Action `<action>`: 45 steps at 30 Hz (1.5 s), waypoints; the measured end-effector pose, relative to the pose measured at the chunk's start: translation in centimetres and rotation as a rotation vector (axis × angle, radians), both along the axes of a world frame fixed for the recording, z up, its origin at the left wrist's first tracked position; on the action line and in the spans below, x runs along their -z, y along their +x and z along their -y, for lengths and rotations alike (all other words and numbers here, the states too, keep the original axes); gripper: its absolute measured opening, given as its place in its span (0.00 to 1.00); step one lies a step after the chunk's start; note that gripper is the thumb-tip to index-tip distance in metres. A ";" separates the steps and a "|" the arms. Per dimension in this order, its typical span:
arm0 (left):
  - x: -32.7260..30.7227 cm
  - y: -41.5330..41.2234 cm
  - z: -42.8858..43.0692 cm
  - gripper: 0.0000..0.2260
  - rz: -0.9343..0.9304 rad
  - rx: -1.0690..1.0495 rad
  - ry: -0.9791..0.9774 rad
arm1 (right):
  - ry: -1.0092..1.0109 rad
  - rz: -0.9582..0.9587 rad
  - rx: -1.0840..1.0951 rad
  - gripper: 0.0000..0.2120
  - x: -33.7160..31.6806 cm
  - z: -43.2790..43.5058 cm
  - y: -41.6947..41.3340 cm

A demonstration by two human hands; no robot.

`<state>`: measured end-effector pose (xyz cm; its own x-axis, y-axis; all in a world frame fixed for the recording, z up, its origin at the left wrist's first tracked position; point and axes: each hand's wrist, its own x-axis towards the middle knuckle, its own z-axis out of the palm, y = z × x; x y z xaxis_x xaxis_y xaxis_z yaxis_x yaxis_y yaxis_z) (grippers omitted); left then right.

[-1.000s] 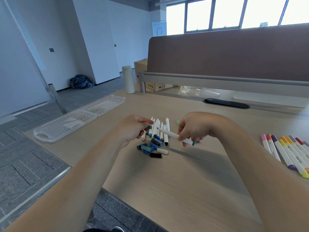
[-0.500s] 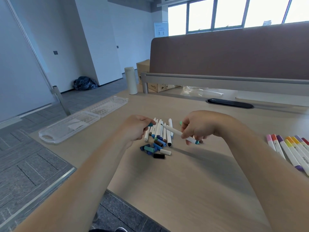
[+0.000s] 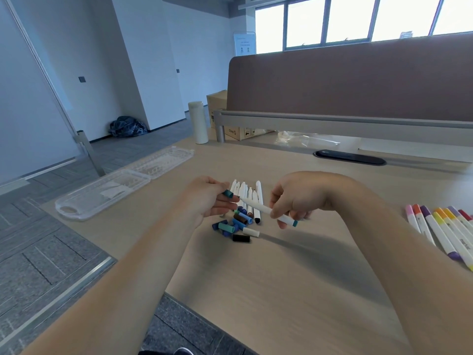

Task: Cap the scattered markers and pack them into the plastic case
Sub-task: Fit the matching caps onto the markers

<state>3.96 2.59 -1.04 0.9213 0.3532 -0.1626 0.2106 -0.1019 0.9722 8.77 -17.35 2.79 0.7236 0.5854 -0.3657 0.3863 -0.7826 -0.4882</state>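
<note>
My right hand [image 3: 297,198] grips a white marker [image 3: 258,206] with a teal end, held slanted above the table, its tip pointing left. My left hand [image 3: 207,201] pinches a teal cap [image 3: 227,193] a short way left of that tip. Under the hands lie several uncapped white markers [image 3: 247,193] side by side, and a heap of loose caps [image 3: 234,226] in blue, teal, brown, black and white. The clear plastic case [image 3: 102,193] lies open and flat at the table's left edge. Several capped markers [image 3: 445,226] lie in a row at the right.
A white cylindrical bottle [image 3: 197,123] stands at the back left of the table. Behind it rise a brown divider panel [image 3: 345,83] and a grey rail. A black cable grommet [image 3: 349,157] is set into the table's far side. The table's near edge runs diagonally below my left forearm.
The teal cap in my left hand and the marker tip in my right hand have come a little closer together. The view has shifted slightly.
</note>
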 end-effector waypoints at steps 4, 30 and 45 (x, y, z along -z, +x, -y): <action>-0.1 -0.2 0.3 0.08 -0.005 -0.002 0.024 | -0.018 0.019 -0.004 0.07 0.2 -0.1 0.0; -1.2 1.0 3.1 0.07 0.114 -0.097 0.152 | 0.190 0.119 0.103 0.10 0.7 -1.2 -1.0; -1.3 0.5 0.9 0.09 0.099 -0.022 0.240 | -0.188 0.536 0.423 0.09 4.4 -3.1 2.3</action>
